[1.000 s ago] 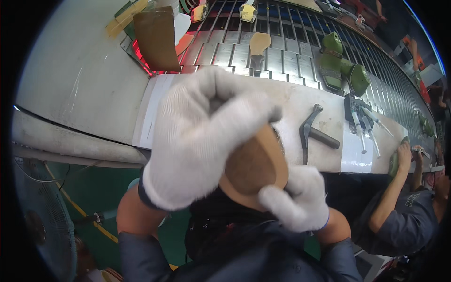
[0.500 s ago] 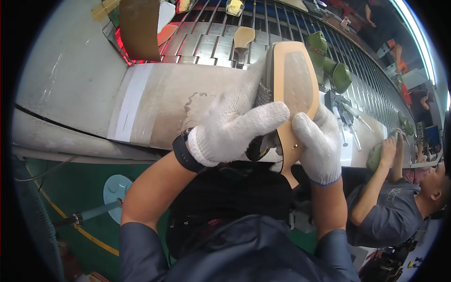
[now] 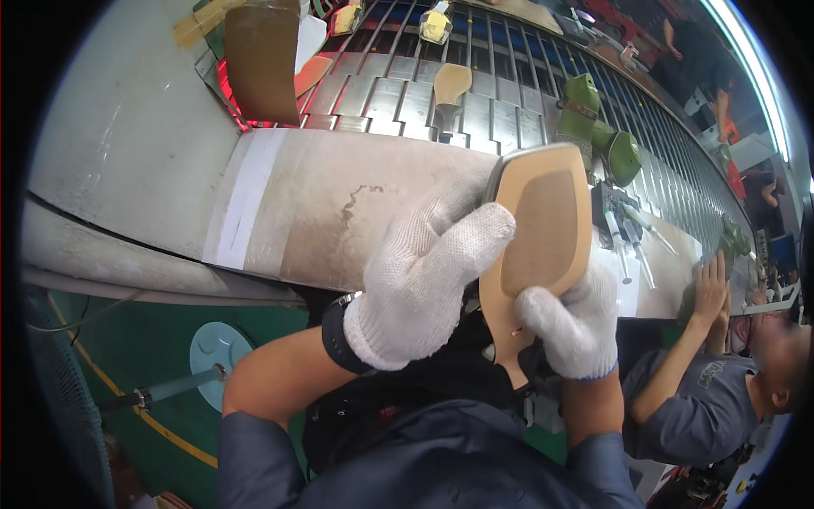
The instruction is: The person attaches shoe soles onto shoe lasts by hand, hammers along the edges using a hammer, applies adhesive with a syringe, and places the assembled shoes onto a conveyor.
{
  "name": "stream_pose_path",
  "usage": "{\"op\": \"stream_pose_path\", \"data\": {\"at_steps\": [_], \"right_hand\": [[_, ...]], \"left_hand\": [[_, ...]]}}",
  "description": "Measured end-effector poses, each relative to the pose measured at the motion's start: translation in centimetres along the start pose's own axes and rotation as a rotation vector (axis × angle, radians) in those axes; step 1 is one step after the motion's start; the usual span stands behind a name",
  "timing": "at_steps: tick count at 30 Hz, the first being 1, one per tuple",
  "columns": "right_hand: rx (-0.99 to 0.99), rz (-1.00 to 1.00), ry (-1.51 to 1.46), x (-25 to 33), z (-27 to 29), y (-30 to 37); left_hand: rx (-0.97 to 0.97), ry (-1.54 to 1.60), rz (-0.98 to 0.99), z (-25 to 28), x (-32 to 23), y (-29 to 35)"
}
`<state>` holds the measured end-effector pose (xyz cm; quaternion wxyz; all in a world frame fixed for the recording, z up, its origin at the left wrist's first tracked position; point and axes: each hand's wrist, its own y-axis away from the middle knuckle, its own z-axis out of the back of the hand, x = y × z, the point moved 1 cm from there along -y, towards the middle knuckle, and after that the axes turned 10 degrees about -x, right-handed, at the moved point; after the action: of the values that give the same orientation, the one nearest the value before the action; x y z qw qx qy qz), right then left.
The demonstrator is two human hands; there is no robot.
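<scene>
As we look down through the head view, the tan-soled shoe (image 3: 547,229) is held up between two gloved hands, over the near edge of the pale workbench (image 3: 309,225), sole facing the camera. And what a grip from the right hand (image 3: 575,327): thumb laid across the sole near its narrow waist, fingers curled out of sight behind, holding it! Over to the left hand (image 3: 415,284), thumb stretched along the shoe's left rim, fingers lost behind; how tightly it closes, I cannot tell. Good handling here, I'd judge, means a firm hold at the waist, light pressure at the rim, and thumbs off the darker middle panel (image 3: 538,233). Look at the line: the broad toe points up and away from the wearer, leaning slightly right, the long axis running down to the narrow heel end near the body.
</scene>
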<state>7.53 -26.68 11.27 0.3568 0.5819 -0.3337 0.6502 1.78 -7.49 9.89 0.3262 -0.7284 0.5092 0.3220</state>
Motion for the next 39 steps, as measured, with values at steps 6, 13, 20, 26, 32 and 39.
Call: {"op": "stream_pose_path", "data": {"at_steps": [6,13,20,26,32,39], "right_hand": [[0.162,0.219,0.313,0.8,-1.5,0.7],[0.186,0.258,0.137,-1.5,-3.5,1.0],[0.139,0.552,0.248,-0.7,-7.2,0.6],[0.185,0.545,0.268,-0.8,-8.0,0.3],[0.119,0.494,0.235,-0.9,-8.4,0.5],[0.101,0.526,0.249,-0.6,-9.2,0.3]], "left_hand": [[-0.225,0.060,0.079,-0.1,-2.6,1.7],[-0.358,-0.363,-0.081,1.4,-6.4,3.5],[-0.376,-0.650,-0.158,4.1,-7.6,5.3],[-0.479,-0.613,-0.182,4.6,-7.2,6.0],[-0.465,-0.691,-0.268,4.6,-6.8,6.3],[-0.515,-0.886,-0.388,4.9,-7.2,5.2]]}}
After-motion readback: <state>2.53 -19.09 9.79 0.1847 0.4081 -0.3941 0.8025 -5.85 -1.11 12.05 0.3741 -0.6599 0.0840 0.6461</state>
